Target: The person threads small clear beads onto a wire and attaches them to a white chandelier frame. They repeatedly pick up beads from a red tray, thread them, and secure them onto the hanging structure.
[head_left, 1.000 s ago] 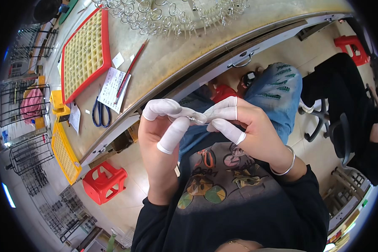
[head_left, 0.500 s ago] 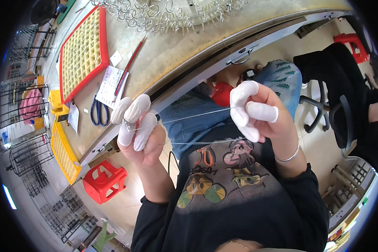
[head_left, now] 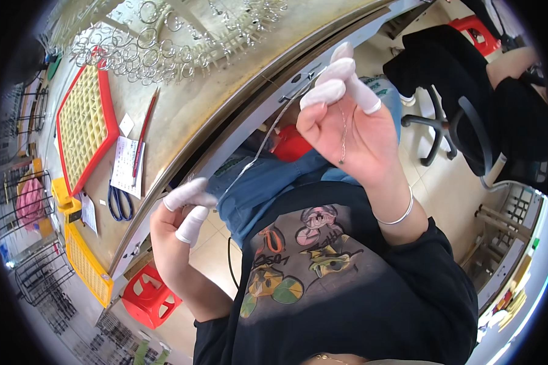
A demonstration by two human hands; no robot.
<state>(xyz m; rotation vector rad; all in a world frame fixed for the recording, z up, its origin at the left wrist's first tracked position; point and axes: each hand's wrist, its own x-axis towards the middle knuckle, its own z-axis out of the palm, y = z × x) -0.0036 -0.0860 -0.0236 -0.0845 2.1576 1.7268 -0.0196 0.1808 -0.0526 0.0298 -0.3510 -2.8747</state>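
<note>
A thin silver chain point(head_left: 247, 166) runs slantwise between my hands, in front of my jeans and the desk edge. My right hand point(head_left: 354, 115), raised with white finger cots on its fingertips, pinches the chain's upper part. A short end of it dangles across that palm. Lower and to the left, my left hand point(head_left: 186, 210), also in white finger cots, is closed at the chain's lower end. Its fingertips are slightly blurred, and the exact grip is partly hidden.
On the desk point(head_left: 182, 103) lie a red-framed tray with cream cells point(head_left: 85, 125), a red pencil point(head_left: 144, 134), a written paper slip point(head_left: 126, 159) and dark blue-handled scissors point(head_left: 120, 204). A rack of silver rings point(head_left: 146, 52) stands behind. A red stool point(head_left: 149, 298) and black chair point(head_left: 438, 67) flank me.
My right hand has moved up and turned its palm into view; my left hand has moved left and slightly down. The two roughly level strands have become one slanting line. The view has shifted.
</note>
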